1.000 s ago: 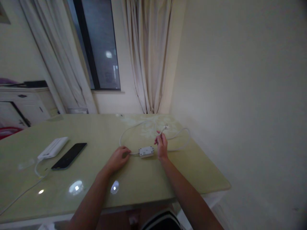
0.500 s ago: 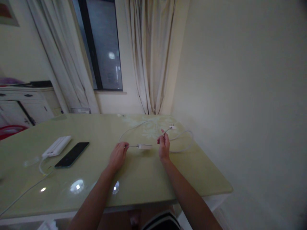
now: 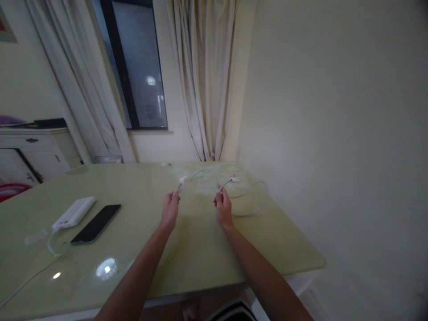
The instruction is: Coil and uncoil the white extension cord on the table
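Observation:
My left hand (image 3: 170, 208) is closed on one end of a white cable, above the table. From its fingertips a small white end piece (image 3: 183, 180) points away from me, blurred. My right hand (image 3: 223, 208) pinches a white cable too, close to a white plug-like end (image 3: 234, 179) that sticks out up and to the right. A loop of the cable (image 3: 266, 191) lies on the table to the right of that hand. Another stretch of thin cable arcs behind both hands. Whether all of it is a single cable I cannot tell.
A greenish table (image 3: 197, 263) spans the front. On its left are a dark phone (image 3: 96, 224) and a white power-bank-like block (image 3: 74, 213) with a cable running to the lower left. A wall (image 3: 334, 133) borders the table's right side; curtains (image 3: 203, 80) hang behind.
My left hand has lifted and turned, swinging the white end piece from pointing right to pointing away from me. My right hand still pinches its cable. The view has shifted slightly.

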`<action>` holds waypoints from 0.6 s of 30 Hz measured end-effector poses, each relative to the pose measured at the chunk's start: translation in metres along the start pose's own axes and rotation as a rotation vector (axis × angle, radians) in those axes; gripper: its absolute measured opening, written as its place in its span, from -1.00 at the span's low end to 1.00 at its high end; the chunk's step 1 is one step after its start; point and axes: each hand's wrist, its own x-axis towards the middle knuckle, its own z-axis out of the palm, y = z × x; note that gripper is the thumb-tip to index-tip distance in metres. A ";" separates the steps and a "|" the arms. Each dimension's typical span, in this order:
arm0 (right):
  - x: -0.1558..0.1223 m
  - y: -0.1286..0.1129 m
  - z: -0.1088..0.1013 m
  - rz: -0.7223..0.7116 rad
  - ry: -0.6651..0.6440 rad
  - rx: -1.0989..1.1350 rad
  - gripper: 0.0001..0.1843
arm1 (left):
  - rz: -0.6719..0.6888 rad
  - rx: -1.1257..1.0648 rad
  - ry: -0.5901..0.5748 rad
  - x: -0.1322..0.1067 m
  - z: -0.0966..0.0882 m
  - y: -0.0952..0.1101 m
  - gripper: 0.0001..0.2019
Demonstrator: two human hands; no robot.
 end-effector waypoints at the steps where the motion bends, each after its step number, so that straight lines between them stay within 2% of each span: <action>1: -0.001 0.000 0.000 -0.006 -0.014 -0.020 -0.38 | -0.022 -0.049 0.006 0.003 0.006 0.001 -0.55; 3: -0.002 -0.001 0.000 -0.025 -0.040 -0.058 -0.39 | -0.019 -0.092 -0.022 0.002 0.015 0.002 -0.52; 6: -0.005 -0.002 0.000 -0.053 -0.078 -0.099 -0.41 | 0.066 -0.077 -0.098 -0.011 0.023 -0.001 -0.53; 13: -0.009 -0.005 0.001 -0.052 -0.209 -0.098 -0.46 | 0.207 0.000 -0.215 -0.048 0.026 0.005 -0.65; 16: -0.011 -0.008 0.001 -0.035 -0.290 -0.089 -0.51 | 0.212 0.010 -0.263 -0.052 0.028 0.008 -0.67; 18: -0.012 -0.010 0.001 -0.027 -0.314 -0.082 -0.54 | 0.218 0.056 -0.235 -0.050 0.027 0.007 -0.66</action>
